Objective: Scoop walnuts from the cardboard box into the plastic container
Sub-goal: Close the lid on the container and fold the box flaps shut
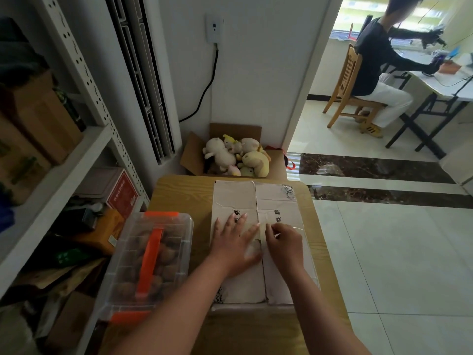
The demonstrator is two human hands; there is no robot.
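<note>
A closed cardboard box [235,198] lies on the small wooden table [179,190], its two top flaps meeting along a centre seam. My left hand [234,245] presses flat on the left flap, fingers spread. Beside it, my right hand [284,243] pinches a strip of clear tape [261,233] at the seam. Left of the box stands the clear plastic container [151,262], lid on, with orange clips and an orange handle. Brown walnuts [167,254] show through its walls.
A white metal shelf [84,155] packed with boxes lines the left side. Behind the table an open carton of plush toys [238,156] sits on the floor. A person sits on a wooden chair [350,80] at a desk in the far right room.
</note>
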